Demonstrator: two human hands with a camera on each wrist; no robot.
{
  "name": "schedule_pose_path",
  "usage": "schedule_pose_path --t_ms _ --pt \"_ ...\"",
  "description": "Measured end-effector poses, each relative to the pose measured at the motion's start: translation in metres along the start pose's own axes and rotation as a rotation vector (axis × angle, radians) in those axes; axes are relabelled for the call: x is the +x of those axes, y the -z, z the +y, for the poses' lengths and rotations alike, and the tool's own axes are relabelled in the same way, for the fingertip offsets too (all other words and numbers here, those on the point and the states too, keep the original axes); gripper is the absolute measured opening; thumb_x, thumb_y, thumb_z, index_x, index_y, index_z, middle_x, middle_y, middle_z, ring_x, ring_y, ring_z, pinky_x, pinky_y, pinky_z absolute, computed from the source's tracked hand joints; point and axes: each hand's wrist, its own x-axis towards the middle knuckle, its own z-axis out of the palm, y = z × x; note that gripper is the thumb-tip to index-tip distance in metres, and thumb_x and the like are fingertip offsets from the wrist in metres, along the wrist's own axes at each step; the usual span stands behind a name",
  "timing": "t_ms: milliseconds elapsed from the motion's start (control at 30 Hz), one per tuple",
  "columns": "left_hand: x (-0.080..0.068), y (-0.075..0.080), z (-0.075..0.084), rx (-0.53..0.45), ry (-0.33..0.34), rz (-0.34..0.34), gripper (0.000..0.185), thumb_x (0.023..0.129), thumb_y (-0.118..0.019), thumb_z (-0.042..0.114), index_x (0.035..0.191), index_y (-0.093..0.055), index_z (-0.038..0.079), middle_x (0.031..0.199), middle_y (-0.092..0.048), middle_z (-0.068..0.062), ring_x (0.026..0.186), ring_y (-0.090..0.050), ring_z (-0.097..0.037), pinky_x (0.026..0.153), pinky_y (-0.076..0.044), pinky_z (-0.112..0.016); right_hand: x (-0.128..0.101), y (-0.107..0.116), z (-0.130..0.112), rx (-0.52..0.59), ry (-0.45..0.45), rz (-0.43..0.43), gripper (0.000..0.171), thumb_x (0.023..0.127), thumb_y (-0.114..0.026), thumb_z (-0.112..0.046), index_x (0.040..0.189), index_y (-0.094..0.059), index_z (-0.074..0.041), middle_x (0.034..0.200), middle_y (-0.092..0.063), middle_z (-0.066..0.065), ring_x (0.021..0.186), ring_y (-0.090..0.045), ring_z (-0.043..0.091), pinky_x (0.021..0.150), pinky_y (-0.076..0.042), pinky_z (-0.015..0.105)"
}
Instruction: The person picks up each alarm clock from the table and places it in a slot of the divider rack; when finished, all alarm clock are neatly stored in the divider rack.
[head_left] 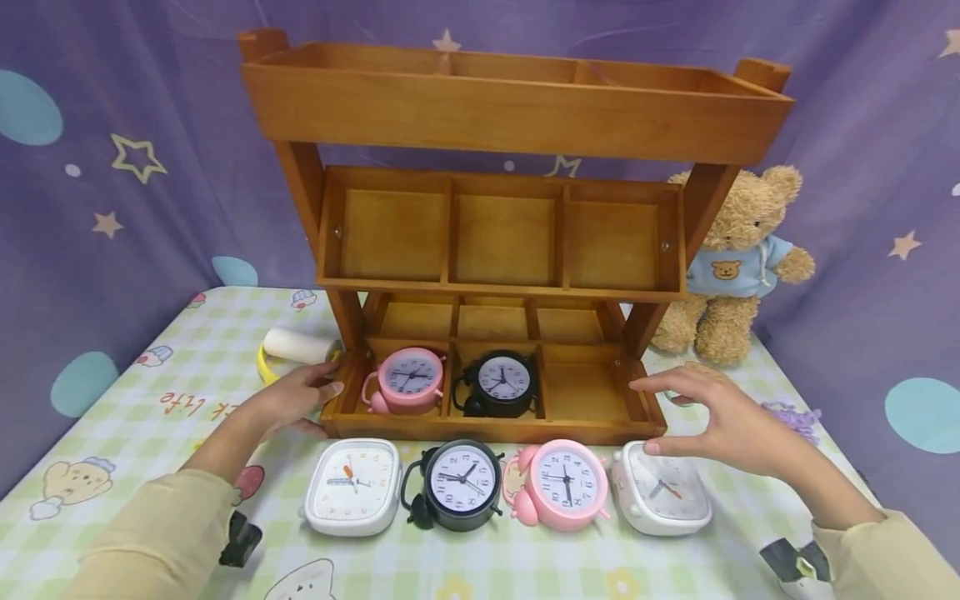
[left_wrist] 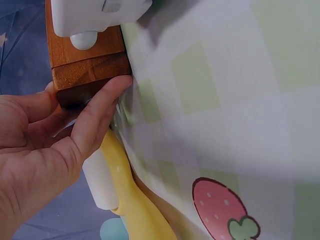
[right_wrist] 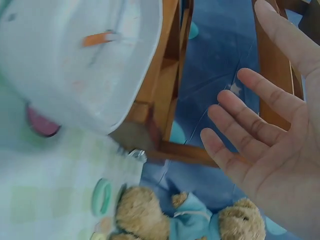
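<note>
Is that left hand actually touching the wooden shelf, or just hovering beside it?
Touching. The left wrist view shows the left hand with its thumb pressed flat against the corner of the wooden shelf, other fingers behind it; the head view agrees.

Tablecloth print: red lettering near the left edge, upside down from here, the last word reads "life"; the word before it is cut off and unclear.
Black clock on the table: dial numerals 1 to 12.
Pink clock on the table: dial numerals 1 to 12.
Other clock dials: numerals too small to read.
</note>
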Motion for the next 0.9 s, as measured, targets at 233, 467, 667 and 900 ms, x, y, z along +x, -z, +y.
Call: schedule_pose_path --t_ms 233,467,667,900 --pt "0.000 0.000 -0.001 -0.004 -0.005 0.001 0.062 0.110 -0.036 0.010 0.155 0.000 -0.014 0.155 -0.005 -0.045 0.134 -0.036 -0.059 0.078 -0.064 -0.046 -0.026 -0.006 0.014 0.026 -0.049 0.005 0.065 0.077 -0.091 -0.032 0.135 -0.064 -0.017 0.133 -0.065 0.002 0.114 -0.061 0.012 0.090 -0.059 0.040" --pt "0.000 -0.001 0.000 -0.013 0.002 0.002 0.062 0.110 -0.036 0.008 0.156 0.000 -0.013 0.156 -0.004 -0.044 0.134 -0.037 -0.059 0.078 -0.064 -0.045 -0.046 -0.017 0.029 0.088 -0.043 0.024 0.067 0.074 -0.092 -0.025 0.134 -0.064 -0.014 0.130 -0.066 0.002 0.117 -0.057 0.000 0.088 -0.059 0.030" --pt "0.000 -0.001 0.000 -0.011 -0.002 -0.001 0.063 0.110 -0.036 0.009 0.155 0.001 -0.013 0.155 -0.005 -0.046 0.135 -0.035 -0.060 0.079 -0.063 -0.047 -0.060 -0.027 0.039 0.135 -0.042 -0.014 0.070 0.074 -0.092 -0.023 0.137 -0.062 -0.013 0.133 -0.064 0.004 0.121 -0.052 -0.004 0.090 -0.058 0.029" --pt "0.001 0.000 -0.002 -0.020 -0.003 -0.008 0.062 0.110 -0.035 0.009 0.155 0.001 -0.014 0.155 -0.004 -0.046 0.136 -0.032 -0.060 0.081 -0.063 -0.047 -0.066 -0.032 0.043 0.148 -0.074 -0.110 0.082 0.073 -0.093 -0.029 0.145 -0.055 -0.018 0.139 -0.059 0.009 0.123 -0.050 -0.001 0.091 -0.055 0.026"
